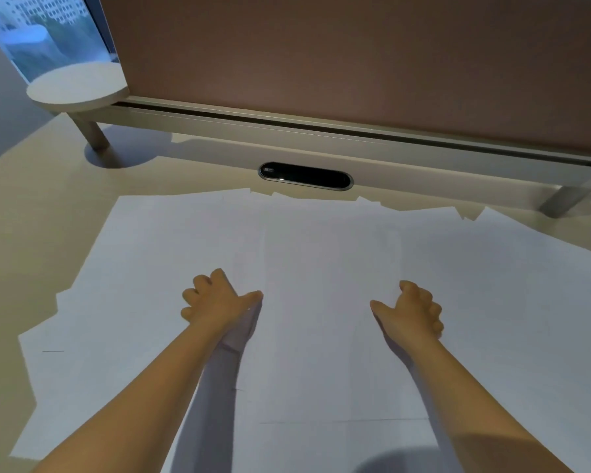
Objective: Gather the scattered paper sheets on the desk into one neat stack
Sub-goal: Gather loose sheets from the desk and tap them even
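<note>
Both hands, left hand (215,298) and right hand (411,310), rest on overlapping paper sheets (321,250).

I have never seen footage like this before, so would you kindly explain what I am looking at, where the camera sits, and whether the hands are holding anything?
There is no machine here. A person wears one wide-angle camera on the head, looking forward and down, so you see their own bare arms reaching out.

The left hand and right hand hover over or rest on white paper sheets, fingers loosely curled, thumbs pointing inward. Neither holds anything.

The sheets lie spread and overlapping across a beige desk, not yet stacked. Behind them stands a brown partition panel on a pale rail with a dark oval slot. A small round shelf sits at the far left, by a window.
</note>
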`<state>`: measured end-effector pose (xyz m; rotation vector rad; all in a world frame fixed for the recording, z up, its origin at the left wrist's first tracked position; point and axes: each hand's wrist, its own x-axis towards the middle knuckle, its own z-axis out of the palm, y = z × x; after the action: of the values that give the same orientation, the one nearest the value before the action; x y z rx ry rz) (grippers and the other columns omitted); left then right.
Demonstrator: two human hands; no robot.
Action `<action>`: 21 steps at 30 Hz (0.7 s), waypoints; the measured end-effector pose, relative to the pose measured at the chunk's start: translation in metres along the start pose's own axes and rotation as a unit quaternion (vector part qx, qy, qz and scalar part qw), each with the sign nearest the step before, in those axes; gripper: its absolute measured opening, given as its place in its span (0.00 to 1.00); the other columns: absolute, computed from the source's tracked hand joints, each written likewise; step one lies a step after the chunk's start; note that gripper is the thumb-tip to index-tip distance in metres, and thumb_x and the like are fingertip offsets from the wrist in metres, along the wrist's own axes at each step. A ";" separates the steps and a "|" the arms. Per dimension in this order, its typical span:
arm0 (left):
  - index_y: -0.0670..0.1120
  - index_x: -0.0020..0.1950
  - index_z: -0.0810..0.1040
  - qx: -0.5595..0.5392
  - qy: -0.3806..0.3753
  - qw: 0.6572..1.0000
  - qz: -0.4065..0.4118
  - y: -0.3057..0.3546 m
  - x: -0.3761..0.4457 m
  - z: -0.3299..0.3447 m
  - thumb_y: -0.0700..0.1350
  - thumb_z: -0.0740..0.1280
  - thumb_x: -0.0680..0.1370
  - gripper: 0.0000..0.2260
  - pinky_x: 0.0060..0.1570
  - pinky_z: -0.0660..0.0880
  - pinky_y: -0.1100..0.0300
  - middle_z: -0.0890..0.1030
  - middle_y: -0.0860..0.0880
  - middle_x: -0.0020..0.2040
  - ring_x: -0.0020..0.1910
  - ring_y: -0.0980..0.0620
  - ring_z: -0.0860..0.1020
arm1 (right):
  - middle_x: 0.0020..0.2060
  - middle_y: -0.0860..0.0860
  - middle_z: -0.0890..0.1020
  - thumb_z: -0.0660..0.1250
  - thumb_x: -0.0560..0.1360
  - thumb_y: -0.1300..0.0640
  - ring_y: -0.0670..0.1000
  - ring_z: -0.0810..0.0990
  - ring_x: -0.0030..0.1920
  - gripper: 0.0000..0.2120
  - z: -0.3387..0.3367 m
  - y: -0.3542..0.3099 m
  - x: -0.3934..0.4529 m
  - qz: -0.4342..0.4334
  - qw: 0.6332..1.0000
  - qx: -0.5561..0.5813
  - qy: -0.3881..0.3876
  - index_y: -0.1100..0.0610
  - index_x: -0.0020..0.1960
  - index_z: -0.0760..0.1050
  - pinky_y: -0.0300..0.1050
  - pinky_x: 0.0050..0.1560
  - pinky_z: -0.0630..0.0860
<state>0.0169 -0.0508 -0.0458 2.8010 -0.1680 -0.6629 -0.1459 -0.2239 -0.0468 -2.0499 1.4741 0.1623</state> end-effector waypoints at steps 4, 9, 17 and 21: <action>0.44 0.74 0.55 -0.092 -0.059 0.993 0.036 0.012 0.004 -0.002 0.56 0.68 0.73 0.36 0.66 0.64 0.48 0.60 0.42 0.72 0.70 0.40 0.62 | 0.73 0.55 0.59 0.65 0.75 0.49 0.58 0.58 0.72 0.34 0.010 -0.022 0.002 -0.027 0.998 0.043 -0.027 0.55 0.75 0.53 0.54 0.71 0.59; 0.39 0.70 0.62 -0.180 -0.104 0.978 0.008 -0.001 0.021 -0.017 0.54 0.67 0.74 0.31 0.63 0.69 0.53 0.70 0.42 0.67 0.66 0.41 0.70 | 0.71 0.58 0.61 0.68 0.73 0.59 0.59 0.63 0.70 0.33 0.009 -0.031 0.003 -0.004 0.983 0.183 -0.009 0.60 0.73 0.55 0.51 0.68 0.64; 0.43 0.29 0.65 -0.177 -0.126 0.975 0.036 -0.043 0.040 -0.026 0.37 0.61 0.78 0.16 0.30 0.61 0.61 0.67 0.46 0.30 0.29 0.51 0.65 | 0.34 0.52 0.69 0.63 0.74 0.67 0.52 0.69 0.33 0.10 0.018 -0.030 -0.008 0.045 0.988 0.140 -0.046 0.59 0.36 0.66 0.41 0.33 0.66; 0.42 0.25 0.64 -0.185 -0.225 0.956 0.029 -0.055 0.037 -0.034 0.33 0.56 0.78 0.21 0.27 0.60 0.64 0.65 0.47 0.26 0.25 0.51 0.64 | 0.28 0.49 0.64 0.60 0.77 0.64 0.46 0.62 0.28 0.20 0.027 -0.029 -0.008 0.046 0.986 0.157 0.015 0.55 0.30 0.57 0.38 0.28 0.56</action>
<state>0.0679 0.0029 -0.0476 2.2462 -0.1860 -1.1763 -0.1162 -0.1973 -0.0540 -1.7405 1.5074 -0.0613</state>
